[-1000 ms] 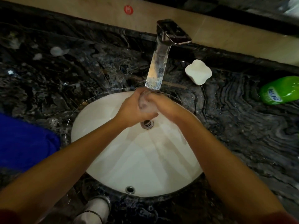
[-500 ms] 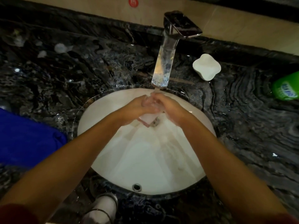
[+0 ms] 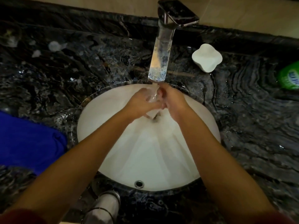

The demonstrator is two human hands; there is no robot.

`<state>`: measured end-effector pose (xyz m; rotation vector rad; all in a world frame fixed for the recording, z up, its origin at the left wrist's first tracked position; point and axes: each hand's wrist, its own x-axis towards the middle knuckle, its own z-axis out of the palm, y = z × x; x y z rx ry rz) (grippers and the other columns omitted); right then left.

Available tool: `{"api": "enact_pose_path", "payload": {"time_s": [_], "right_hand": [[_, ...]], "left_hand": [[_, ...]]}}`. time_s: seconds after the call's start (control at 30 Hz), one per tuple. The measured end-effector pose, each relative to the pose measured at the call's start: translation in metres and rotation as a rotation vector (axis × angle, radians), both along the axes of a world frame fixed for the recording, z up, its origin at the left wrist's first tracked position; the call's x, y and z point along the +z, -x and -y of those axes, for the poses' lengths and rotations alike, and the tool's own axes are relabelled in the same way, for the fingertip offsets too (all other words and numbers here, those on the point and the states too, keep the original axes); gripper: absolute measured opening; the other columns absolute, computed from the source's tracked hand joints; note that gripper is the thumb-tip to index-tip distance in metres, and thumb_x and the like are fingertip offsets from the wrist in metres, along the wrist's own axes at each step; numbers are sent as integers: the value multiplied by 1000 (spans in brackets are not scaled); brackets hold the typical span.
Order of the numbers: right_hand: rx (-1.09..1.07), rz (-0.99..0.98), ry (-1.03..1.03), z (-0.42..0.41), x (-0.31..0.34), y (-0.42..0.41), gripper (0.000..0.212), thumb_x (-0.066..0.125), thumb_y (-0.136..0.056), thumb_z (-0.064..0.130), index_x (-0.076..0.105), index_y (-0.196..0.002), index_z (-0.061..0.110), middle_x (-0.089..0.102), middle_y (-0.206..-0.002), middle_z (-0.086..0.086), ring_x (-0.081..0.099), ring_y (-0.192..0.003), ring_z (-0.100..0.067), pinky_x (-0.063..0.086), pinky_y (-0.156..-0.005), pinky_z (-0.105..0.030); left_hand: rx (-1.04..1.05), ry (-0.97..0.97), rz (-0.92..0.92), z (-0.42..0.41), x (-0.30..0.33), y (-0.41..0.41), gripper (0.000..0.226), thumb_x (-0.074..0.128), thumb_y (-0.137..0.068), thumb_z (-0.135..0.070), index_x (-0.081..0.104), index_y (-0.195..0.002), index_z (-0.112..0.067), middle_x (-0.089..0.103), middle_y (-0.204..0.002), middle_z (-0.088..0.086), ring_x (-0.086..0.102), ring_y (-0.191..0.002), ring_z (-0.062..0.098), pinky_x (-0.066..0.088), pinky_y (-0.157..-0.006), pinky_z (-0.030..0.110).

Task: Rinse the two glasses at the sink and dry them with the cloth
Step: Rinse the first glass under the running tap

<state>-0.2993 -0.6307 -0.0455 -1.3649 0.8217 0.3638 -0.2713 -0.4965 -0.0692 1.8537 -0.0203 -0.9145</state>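
A small clear glass is held between both hands over the white basin, under the running water from the tap. My left hand wraps it from the left and my right hand presses on it from the right; much of the glass is hidden by fingers and water. A second clear glass stands on the counter edge near me, below the basin. The blue cloth lies folded on the counter at the left.
Dark marbled wet counter surrounds the basin. A white soap dish sits right of the tap, a green bottle at the far right edge. The basin's overflow hole is near me.
My hands stay under the stream with the glass and have shifted their grip slightly. The view has tilted, so the tap and counter sit higher and to the right.
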Motion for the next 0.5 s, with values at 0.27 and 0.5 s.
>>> {"api": "enact_pose_path", "payload": {"time_s": [0.27,0.5], "right_hand": [[-202,-16,228,-59,-6,20,42,39,-107,41,55,-140,21,69,-126,-5,68,-105,-17,54,-90,-35],[-17,-104,155,-54,-6,18,53,48,-97,52,56,-140,22,72,-125,-7,70,-110,-27,57,-94,-39]], "left_hand": [[489,263,-211,15,-3,18,47,64,-95,-54,64,-120,-15,74,-105,4,74,-93,19,57,-67,29],[453,308,-444,-5,-9,18,56,56,-98,-60,69,-120,-11,74,-110,13,71,-103,29,60,-83,41]]}}
